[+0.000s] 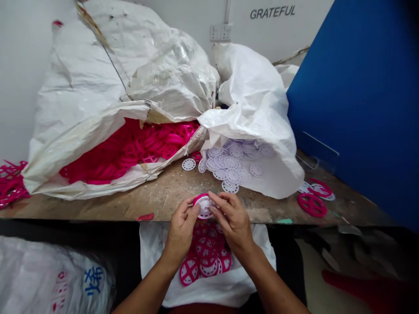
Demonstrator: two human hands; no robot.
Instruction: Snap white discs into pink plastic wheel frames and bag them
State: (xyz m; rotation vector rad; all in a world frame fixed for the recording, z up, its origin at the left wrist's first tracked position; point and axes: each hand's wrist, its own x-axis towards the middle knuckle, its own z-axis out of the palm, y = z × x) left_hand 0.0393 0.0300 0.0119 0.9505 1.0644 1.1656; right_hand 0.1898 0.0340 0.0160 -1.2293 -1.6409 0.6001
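Observation:
Between my two hands is a white slotted disc point(204, 206) set against a pink plastic ring whose edge shows round its top left. My left hand point(183, 218) pinches the left rim with thumb and fingers. My right hand point(231, 214) grips the right side, its fingertips on the disc's face and upper edge. Below, in a white bag on my lap point(238, 283), lie several pink wheels point(206, 247) with white discs in them. Ahead, an open sack holds many pink plastic parts point(131, 148), and another sack spills white discs point(231, 163) onto the table.
On the worn table point(176, 192), a loose white disc point(189, 164) lies between the sacks. Pink wheels point(312, 205) and white discs lie at the right, beside a blue partition point(356, 109). More pink parts point(11, 183) sit far left. A stuffed bag point(49, 274) stands lower left.

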